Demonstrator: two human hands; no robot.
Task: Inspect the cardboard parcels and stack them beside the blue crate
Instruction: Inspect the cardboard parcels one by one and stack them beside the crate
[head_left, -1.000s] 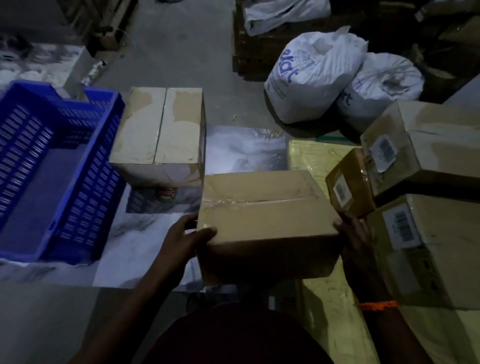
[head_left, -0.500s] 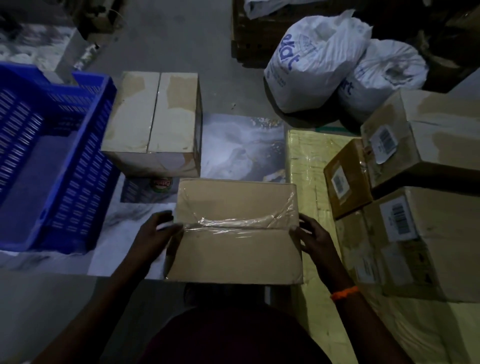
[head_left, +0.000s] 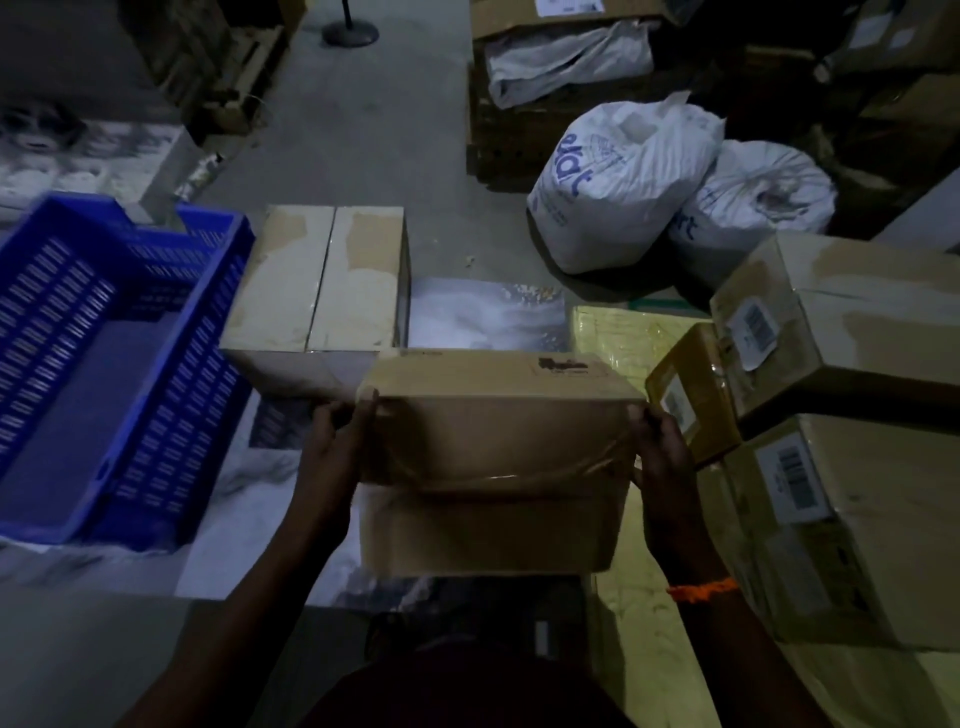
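While fingers curl over its end edges, left-hand grip (head_left: 332, 447) and right-hand grip (head_left: 660, 457) hold the taped parcel (head_left: 493, 452) between them. It's near the pale box (head_left: 317, 280), which is just beside the blue crate (head_left: 119, 364). Labelled parcels (head_left: 857, 322) are stacked to the right.

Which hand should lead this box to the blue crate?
Probably left: the left hand grips the brown cardboard parcel on the side facing the pale parcel beside the blue plastic crate.

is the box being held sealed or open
Sealed: the held parcel has its flaps closed flat, with wrinkled clear tape running across the seam. The left hand and right hand grip its ends.
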